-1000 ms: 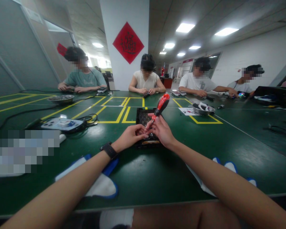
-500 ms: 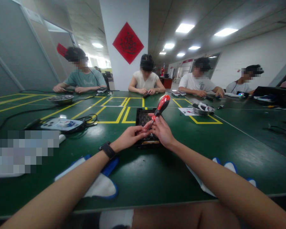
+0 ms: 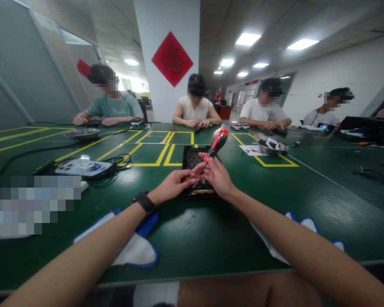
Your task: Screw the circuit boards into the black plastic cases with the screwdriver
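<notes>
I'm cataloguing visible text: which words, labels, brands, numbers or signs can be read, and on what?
Nothing reads with certainty.
Red diamond sign on the pillar: dark characters, too blurred to read.
Green T-shirt: chest lettering, too blurred.
White T-shirt: chest print, too small.
White sheet: dark marks, too small.
Screwdriver: no lettering visible.

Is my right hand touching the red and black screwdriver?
Touching: the head view shows the right hand holding the screwdriver near its middle.
</notes>
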The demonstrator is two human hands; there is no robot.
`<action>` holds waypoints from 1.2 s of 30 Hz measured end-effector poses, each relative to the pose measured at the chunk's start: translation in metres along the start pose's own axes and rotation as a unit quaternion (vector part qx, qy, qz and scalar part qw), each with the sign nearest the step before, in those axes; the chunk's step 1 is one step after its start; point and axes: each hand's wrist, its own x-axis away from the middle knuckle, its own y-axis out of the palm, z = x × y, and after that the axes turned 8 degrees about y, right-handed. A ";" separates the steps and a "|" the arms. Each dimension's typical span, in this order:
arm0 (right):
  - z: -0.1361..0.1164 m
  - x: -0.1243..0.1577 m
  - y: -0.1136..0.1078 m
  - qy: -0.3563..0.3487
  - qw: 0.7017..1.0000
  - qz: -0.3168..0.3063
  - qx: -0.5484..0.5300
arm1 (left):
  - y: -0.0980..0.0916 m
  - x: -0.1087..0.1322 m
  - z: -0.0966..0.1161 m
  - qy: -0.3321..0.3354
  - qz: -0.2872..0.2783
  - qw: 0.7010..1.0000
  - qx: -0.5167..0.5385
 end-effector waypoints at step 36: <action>0.000 -0.023 -0.061 -0.012 0.930 0.329 0.165 | 0.007 -0.036 -0.079 -0.241 0.294 0.922 -0.080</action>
